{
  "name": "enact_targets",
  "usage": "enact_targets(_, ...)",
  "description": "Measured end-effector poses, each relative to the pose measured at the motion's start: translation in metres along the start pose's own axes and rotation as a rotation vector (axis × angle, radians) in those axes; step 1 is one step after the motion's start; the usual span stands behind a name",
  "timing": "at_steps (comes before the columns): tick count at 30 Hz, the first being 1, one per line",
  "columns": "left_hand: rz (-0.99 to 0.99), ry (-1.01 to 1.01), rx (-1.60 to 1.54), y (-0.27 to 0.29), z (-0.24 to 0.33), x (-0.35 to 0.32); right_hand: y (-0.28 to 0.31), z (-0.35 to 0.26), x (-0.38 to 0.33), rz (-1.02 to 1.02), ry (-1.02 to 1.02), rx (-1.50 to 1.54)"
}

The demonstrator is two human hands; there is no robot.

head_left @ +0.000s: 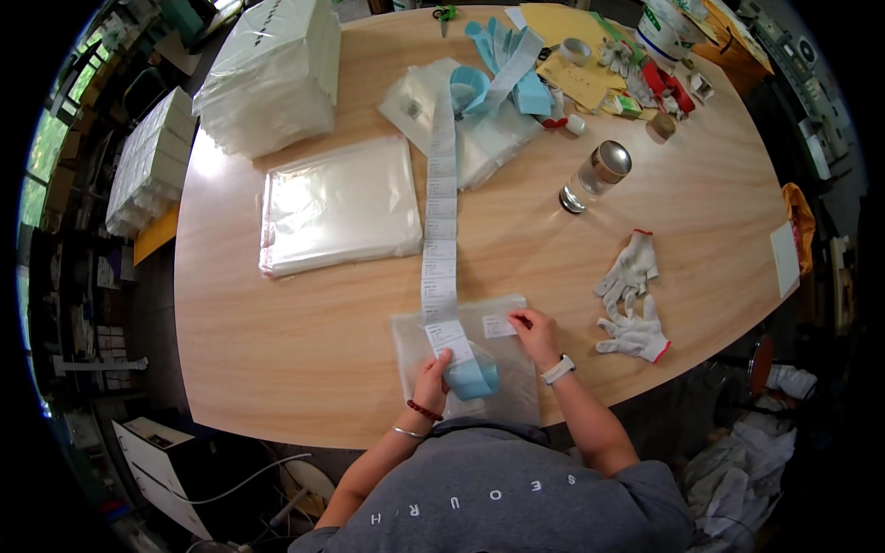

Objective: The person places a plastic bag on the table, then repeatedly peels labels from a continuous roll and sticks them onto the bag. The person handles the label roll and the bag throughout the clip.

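Observation:
My left hand [430, 382] grips a long strip of white printed labels [441, 263] near its near end, thumb on top. Past the thumb, the strip's pale blue backing [474, 378] curls over. My right hand [536, 335] pinches the right edge of a single white label [498, 326]. That label is at the upper part of a clear plastic bag [513, 382] lying at the table's front edge; whether it is stuck down or held just above, I cannot tell. Away from me, the strip runs up to a blue-backed roll [468, 88].
Clear bags [341, 205] lie stacked at left, below a taller wrapped stack [277, 83]. On the right are a glass bottle [595, 175] and white work gloves [632, 295]. Green-handled scissors [444, 15], a tape roll [575, 52] and a white bucket [666, 32] sit at the far side.

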State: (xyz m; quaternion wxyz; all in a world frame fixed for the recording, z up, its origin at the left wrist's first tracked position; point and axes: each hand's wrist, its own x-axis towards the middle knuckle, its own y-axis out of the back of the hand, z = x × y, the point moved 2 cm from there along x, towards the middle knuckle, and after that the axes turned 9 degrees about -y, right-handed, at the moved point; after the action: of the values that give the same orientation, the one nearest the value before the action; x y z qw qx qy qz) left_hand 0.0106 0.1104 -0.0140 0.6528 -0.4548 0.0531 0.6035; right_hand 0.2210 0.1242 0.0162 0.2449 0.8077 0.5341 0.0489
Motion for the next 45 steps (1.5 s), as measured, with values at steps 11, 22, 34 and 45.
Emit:
enact_targets(11, 0.044, -0.020, 0.036, -0.002, 0.000, 0.000, 0.010, -0.001, 0.029, 0.011, 0.157, -0.178)
enact_targets(22, -0.045, -0.024, 0.051, 0.012, -0.003, -0.001, 0.025, -0.046, -0.002, 0.088, 0.619, -0.352)
enact_targets(34, -0.293, 0.027, 0.016, -0.010, 0.017, -0.003, -0.035, 0.014, -0.075, -0.891, -0.451, 0.546)
enact_targets(45, -0.215, -0.026, 0.088, -0.014, 0.011, 0.003, -0.019, -0.045, -0.059, -0.346, 0.236, -0.045)
